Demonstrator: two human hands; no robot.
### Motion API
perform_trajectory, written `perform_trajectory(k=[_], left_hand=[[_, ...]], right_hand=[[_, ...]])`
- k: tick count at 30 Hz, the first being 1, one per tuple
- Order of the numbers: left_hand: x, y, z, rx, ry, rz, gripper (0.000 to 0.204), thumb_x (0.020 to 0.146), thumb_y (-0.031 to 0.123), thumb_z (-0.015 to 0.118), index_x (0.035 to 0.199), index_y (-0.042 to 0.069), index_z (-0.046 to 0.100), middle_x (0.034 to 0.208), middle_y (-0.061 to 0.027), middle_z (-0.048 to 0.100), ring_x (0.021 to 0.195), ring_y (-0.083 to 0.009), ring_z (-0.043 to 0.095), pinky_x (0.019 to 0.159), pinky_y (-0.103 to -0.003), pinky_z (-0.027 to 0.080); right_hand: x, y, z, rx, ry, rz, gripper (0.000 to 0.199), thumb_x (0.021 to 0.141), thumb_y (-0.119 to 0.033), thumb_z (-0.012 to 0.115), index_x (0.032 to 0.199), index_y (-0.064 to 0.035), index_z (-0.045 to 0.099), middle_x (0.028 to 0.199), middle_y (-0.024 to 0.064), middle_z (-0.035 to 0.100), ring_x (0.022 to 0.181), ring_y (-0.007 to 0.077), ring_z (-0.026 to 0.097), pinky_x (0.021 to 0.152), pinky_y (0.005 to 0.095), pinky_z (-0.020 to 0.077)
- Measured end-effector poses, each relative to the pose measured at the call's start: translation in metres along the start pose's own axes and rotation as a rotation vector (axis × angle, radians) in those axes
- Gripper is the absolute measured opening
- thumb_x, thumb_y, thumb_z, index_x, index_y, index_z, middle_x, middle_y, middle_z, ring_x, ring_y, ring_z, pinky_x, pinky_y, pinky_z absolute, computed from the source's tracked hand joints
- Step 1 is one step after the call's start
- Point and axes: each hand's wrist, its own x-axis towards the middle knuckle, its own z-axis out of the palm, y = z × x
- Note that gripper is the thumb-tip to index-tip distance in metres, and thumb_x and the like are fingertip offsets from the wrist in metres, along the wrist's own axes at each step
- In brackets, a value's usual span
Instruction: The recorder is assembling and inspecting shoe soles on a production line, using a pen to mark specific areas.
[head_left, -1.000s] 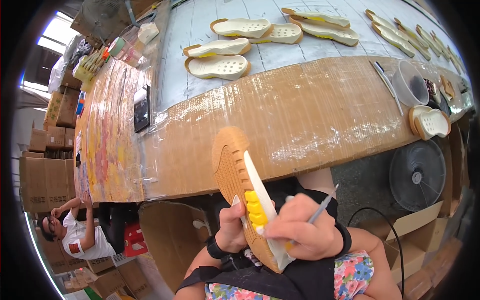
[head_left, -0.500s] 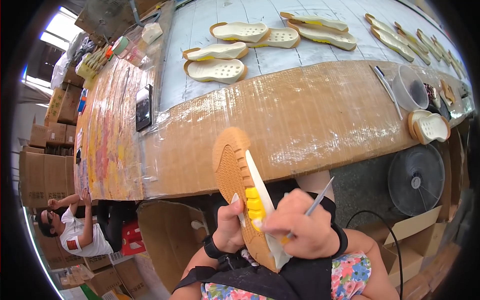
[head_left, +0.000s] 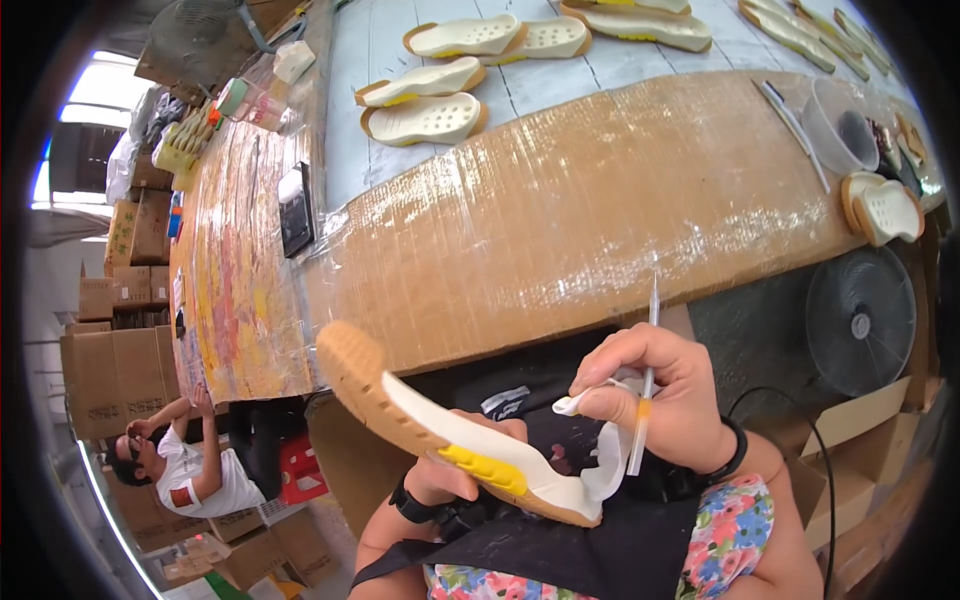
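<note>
a tan-and-white shoe sole [head_left: 430,412] with yellow side blocks is held tilted above the person's lap, in front of the tabletop [head_left: 520,240]. one risk, as a judgement: the slim pen-like tool [head_left: 642,420] juts out above and below the right hand [head_left: 665,395], so a careless swing could scratch or mark the pale sidewall. the sole could also twist, since one hand alone grips it near the middle and its far end sticks out unsupported. the left hand [head_left: 442,482] is curled closed around the sole, thumb on the near side. the right hand is partly closed, thumb and fingertips pinching a crumpled white cloth [head_left: 606,462] that hangs to the sole's near end.
</note>
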Motion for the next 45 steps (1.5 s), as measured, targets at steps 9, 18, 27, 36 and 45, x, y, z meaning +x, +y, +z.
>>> perform_trajectory(k=[9, 18, 27, 36, 45], left_hand=[[-0.004, -0.01, 0.01, 0.149, 0.4, 0.113, 0.057, 0.061, 0.034, 0.078, 0.102, 0.002, 0.053, 0.086, -0.0028, 0.05, 0.084, -0.0145, 0.046, 0.074, -0.028, 0.037], [-0.002, -0.029, -0.005, 0.056, 0.167, 0.114, 0.054, 0.061, 0.023, 0.079, 0.103, -0.001, 0.056, 0.092, -0.0083, 0.057, 0.088, -0.0184, 0.046, 0.076, -0.029, 0.038], [0.004, -0.031, -0.002, -0.129, 0.26, -0.09, 0.041, 0.065, 0.013, 0.071, 0.102, 0.001, 0.055, 0.1, -0.0082, 0.051, 0.086, -0.0157, 0.045, 0.077, -0.027, 0.036], [0.004, -0.043, -0.019, -0.335, 0.266, -0.113, 0.063, 0.065, 0.013, 0.065, 0.122, -0.001, 0.041, 0.118, -0.013, 0.05, 0.11, -0.0236, 0.047, 0.096, -0.036, 0.033], [0.034, -0.063, -0.013, -0.565, 0.244, 0.055, 0.061, 0.066, 0.031, 0.068, 0.115, 0.001, 0.047, 0.109, -0.0162, 0.055, 0.098, -0.0285, 0.055, 0.089, -0.039, 0.042]], right_hand=[[0.012, -0.006, -0.006, -0.005, -0.251, 0.07, 0.012, 0.075, -0.007, 0.065, 0.085, -0.002, 0.06, 0.079, 0.0031, 0.061, 0.073, 0.0068, 0.055, 0.066, 0.0202, 0.0432], [0.0, 0.01, -0.01, -0.496, -0.256, -0.312, 0.016, 0.067, -0.003, 0.066, 0.081, -0.0085, 0.06, 0.07, 0.0064, 0.057, 0.058, 0.0178, 0.056, 0.051, 0.027, 0.0447], [0.018, 0.026, -0.009, -0.502, -0.168, -0.556, 0.018, 0.063, 0.007, 0.067, 0.078, -0.0001, 0.059, 0.072, 0.0094, 0.06, 0.059, 0.0206, 0.057, 0.051, 0.0267, 0.046], [0.01, 0.028, -0.012, -0.523, -0.255, -0.479, 0.019, 0.063, 0.006, 0.067, 0.079, -0.0012, 0.06, 0.074, 0.0085, 0.06, 0.06, 0.0201, 0.057, 0.054, 0.0267, 0.0463], [0.004, 0.024, -0.021, -0.517, -0.259, -0.523, 0.025, 0.061, 0.008, 0.06, 0.085, 0.0023, 0.058, 0.081, 0.0104, 0.056, 0.065, 0.0246, 0.054, 0.059, 0.0327, 0.0469]])
